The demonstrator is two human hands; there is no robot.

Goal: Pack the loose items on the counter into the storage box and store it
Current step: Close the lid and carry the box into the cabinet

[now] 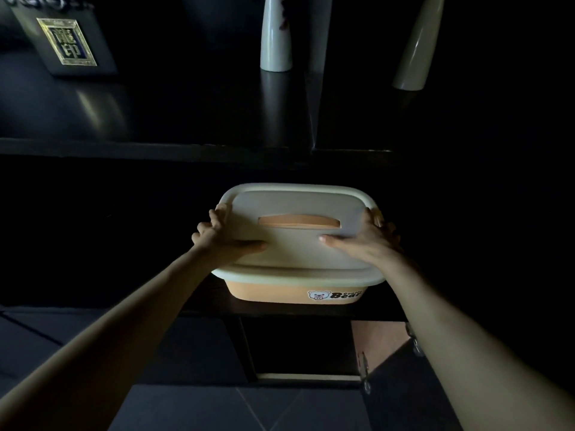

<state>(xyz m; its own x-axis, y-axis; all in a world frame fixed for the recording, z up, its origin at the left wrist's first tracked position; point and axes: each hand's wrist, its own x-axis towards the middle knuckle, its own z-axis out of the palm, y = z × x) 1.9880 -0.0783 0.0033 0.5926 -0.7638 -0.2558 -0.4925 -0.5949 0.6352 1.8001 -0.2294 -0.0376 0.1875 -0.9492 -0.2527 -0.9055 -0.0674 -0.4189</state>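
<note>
- Head view, very dark; only the box and forearms are well lit.
- Box point(292, 292): orange body, cream lid point(298, 247) seated on top, orange handle point(299, 221) lying flat in the lid recess. Bear logo on the near wall, toward the right-hand side.
- Left hand point(222, 236) clamps the box's left edge: fingers curl over the lid rim at the far left corner, thumb lies flat on the lid top, pointing inward at the other hand.
- Right hand point(362, 236) clamps the right edge the same way: fingers wrap round the far right corner of the rim, thumb flat on the lid, pointing inward.
- Both grips closed on the box; handle sits between the two thumbs, just beyond them, untouched.
- Box is level, in front of a dark shelf unit point(186, 147). Its base seems to rest on a dark ledge just below the grip, but contact is too dark to confirm.
- Below the grip: an open cabinet bay point(298, 346), door point(382, 343) swung out under the right forearm, metal hinges showing.
- Beyond the grip, on the upper shelf: a white vase point(275, 35) straight ahead, a second vase point(418, 48) leaning in view past the right hand, a dark plaque point(67, 42) with a gold emblem far off past the left hand.
- Grey tiled floor point(202, 409) under the forearms.
</note>
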